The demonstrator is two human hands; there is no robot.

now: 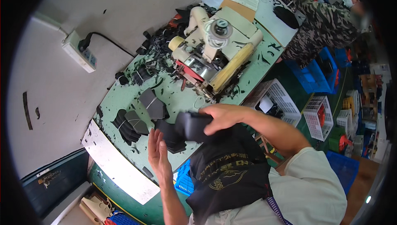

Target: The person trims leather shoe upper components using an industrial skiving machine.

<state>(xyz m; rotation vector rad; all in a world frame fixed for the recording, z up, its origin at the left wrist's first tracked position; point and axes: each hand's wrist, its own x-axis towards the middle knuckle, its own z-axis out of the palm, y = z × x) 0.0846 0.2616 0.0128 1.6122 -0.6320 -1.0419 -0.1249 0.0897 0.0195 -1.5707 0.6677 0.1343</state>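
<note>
My right hand grips a stack of dark grey cut pieces from above, holding it just over the near edge of the green worktable. My left hand is flat and open beside the stack's left end, fingers pointing up, close to the pieces there. More dark pieces lie in piles on the table: one fanned pile to the left and a folded grey pile behind the stack. A cream sewing machine stands farther back on the table.
Black scraps litter the table by the wall. A white power strip hangs on the wall. White baskets and blue crates stand on the floor to the right. Another person in a camouflage top works at the far end.
</note>
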